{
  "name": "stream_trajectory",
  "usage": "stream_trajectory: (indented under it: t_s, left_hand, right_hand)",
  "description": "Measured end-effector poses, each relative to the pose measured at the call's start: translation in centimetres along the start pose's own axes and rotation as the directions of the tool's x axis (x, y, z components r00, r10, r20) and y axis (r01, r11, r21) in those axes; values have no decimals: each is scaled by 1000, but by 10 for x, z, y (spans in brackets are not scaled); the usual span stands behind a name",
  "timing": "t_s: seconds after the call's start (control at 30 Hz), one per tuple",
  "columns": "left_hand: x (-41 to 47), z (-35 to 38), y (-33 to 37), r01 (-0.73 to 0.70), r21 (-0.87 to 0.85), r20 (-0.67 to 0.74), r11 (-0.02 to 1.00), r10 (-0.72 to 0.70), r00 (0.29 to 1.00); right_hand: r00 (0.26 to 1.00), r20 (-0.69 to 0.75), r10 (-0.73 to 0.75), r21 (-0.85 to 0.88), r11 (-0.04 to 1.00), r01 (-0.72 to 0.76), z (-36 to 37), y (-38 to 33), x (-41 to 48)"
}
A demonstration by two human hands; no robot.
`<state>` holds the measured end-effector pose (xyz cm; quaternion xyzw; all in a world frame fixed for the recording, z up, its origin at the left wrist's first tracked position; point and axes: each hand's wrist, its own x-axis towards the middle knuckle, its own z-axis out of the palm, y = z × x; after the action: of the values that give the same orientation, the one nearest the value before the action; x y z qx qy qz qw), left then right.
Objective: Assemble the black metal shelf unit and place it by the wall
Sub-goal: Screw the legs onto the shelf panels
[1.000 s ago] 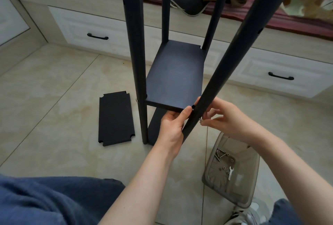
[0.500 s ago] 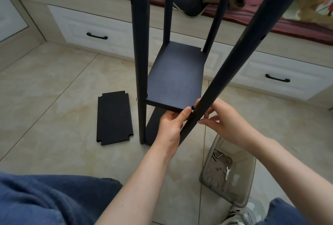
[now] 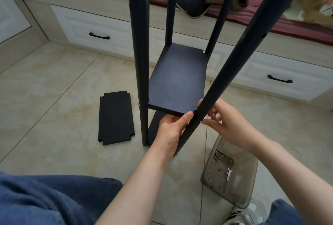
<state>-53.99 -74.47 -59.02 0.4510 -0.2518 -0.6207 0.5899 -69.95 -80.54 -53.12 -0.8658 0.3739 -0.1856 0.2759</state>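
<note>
Four posts (image 3: pixel 140 62) hem the shelf board (image 3: pixel 178 80); tray (image 3: pixel 243 185) blocks floor (image 3: pixel 288 125) at right.

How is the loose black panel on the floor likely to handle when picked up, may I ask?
The loose panel lies flat with crisp notched corners, so probably stiff. It looks thin, so likely light. Flush on the tile floor, its edge may be awkward to catch.

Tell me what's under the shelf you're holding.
A lower black panel shows under the shelf, between the near-left post and your left hand. The shelf and that hand cover the rest of it, so its fixings are hidden.
</note>
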Motion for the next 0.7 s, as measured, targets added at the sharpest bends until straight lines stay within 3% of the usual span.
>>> stream_trajectory:
  t_s: [0.33,0.5,0.7]
  left_hand:
    - [-3,5,0,14,22,-35,1000,-13,999]
    - [-5,15,0,22,65,-129,998,-13,991]
    - [-6,10,10,71,103,-116,992,-59,992]
  right_hand:
    - [998,-19,52,20,998,-51,5,2,-2]
    - [993,-54,105,150,984,-96,6,1,-1]
    - [996,-24,83,72,994,-81,1,3,3]
